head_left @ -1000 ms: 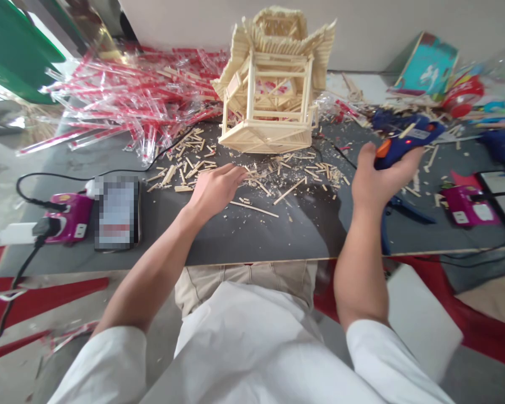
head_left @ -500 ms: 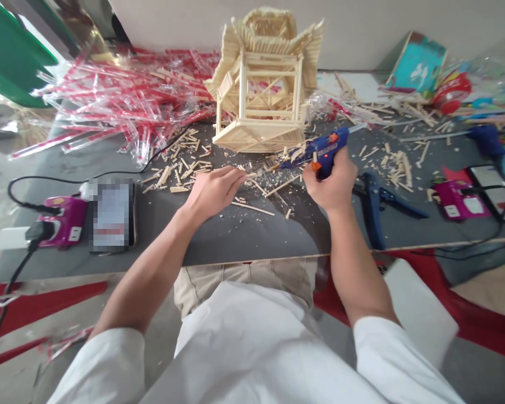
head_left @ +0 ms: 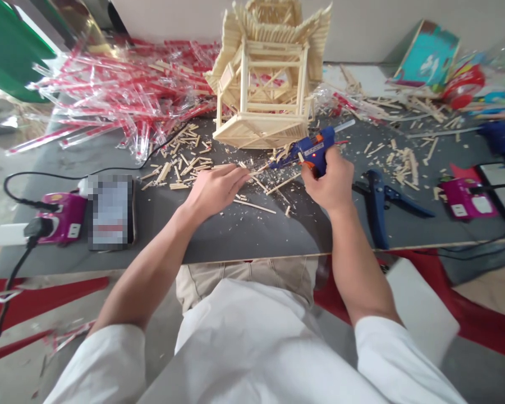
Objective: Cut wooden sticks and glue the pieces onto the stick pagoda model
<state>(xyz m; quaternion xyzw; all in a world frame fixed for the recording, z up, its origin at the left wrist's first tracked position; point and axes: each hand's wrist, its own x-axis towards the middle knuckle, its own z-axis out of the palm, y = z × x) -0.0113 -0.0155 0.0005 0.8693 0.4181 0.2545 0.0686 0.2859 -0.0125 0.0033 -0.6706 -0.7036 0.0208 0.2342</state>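
Note:
My right hand (head_left: 330,182) grips a blue glue gun (head_left: 309,150) with an orange trigger, its nozzle pointing left and down at the fingertips of my left hand (head_left: 216,188). The left hand rests on the dark board (head_left: 252,235) with its fingers pinched together on a small thin wooden stick (head_left: 252,171). Just beyond both hands stands a pagoda-like model (head_left: 269,78) built of pale wooden sticks. Cut stick pieces (head_left: 180,163) and splinters lie scattered around the hands.
A heap of clear and red plastic wrappers (head_left: 122,95) fills the back left. A phone (head_left: 109,210) and a purple device (head_left: 63,216) with cables lie at left. Blue cutters (head_left: 379,196) lie right of my right hand, another purple device (head_left: 463,199) farther right.
My right hand brought the glue gun from the right side in to the left hand's fingertips. The left hand stayed in place on the board.

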